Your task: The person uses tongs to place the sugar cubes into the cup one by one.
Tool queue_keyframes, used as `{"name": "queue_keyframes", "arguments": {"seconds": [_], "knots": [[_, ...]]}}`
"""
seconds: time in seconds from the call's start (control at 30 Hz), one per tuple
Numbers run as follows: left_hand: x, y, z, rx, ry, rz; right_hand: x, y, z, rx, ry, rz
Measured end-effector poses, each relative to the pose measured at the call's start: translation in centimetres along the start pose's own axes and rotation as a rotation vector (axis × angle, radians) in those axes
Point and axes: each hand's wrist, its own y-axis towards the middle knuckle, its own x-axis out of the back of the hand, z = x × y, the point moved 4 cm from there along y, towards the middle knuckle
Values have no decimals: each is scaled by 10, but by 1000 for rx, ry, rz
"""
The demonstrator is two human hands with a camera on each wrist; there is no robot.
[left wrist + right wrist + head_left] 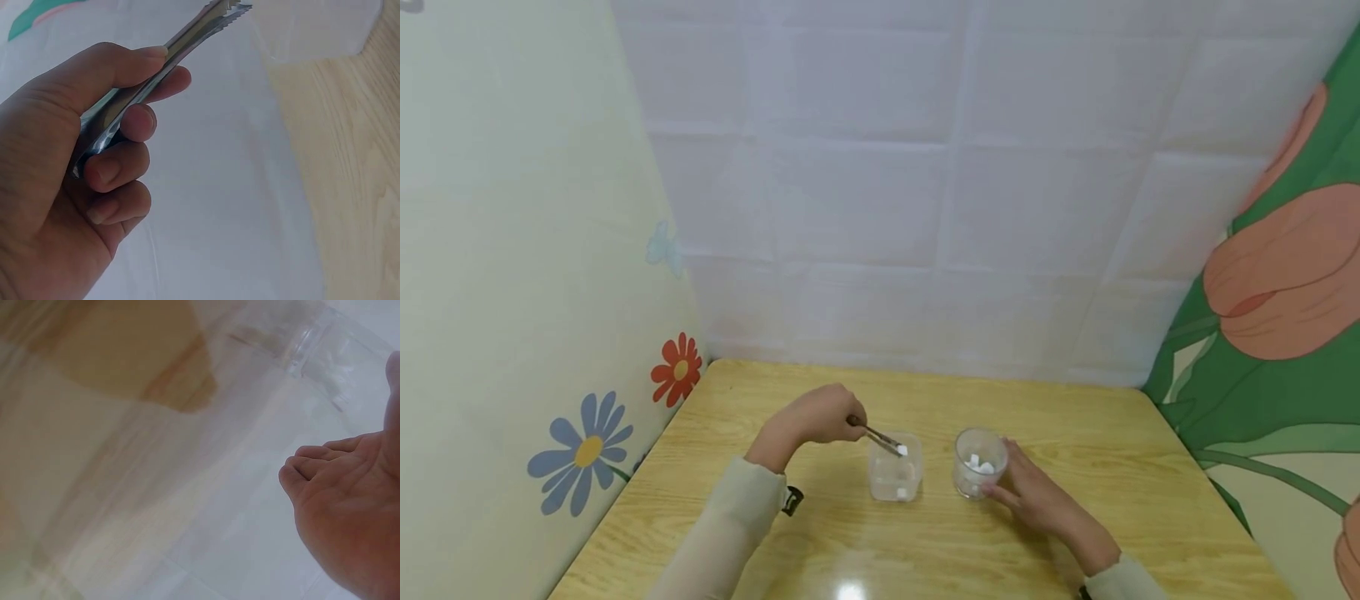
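My left hand (822,417) grips a pair of metal tongs (128,94) with serrated tips, thumb on one arm and fingers curled round the other. The tips point down to the right over a clear plastic container (876,486), with a white cube (902,450) at them; whether they pinch it I cannot tell. Another white cube (902,493) shows at the container's near side. To the right stands a clear glass (967,439) with several white cubes (978,466) in it. My right hand (1037,498) holds the glass from its right side, thumb in front and fingers behind.
Both vessels stand on a wood-grain table (865,542). A white sheet (880,208) hangs behind it. Flower-printed panels close off the left side (512,292) and right side (1292,417).
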Motion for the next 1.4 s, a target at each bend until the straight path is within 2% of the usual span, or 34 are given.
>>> {"name": "queue_keyframes", "arguments": {"seconds": [0.5,0.8,1.4], "knots": [[14,2,-14,-41,-14,-81,-1,1,4,59,-1,-42],[12,10,-20,-93,14,-104,-1,1,3,35,-2,-31],[7,31,-36,-146,-11,-116,0,1,4,33,-20,-32]]}}
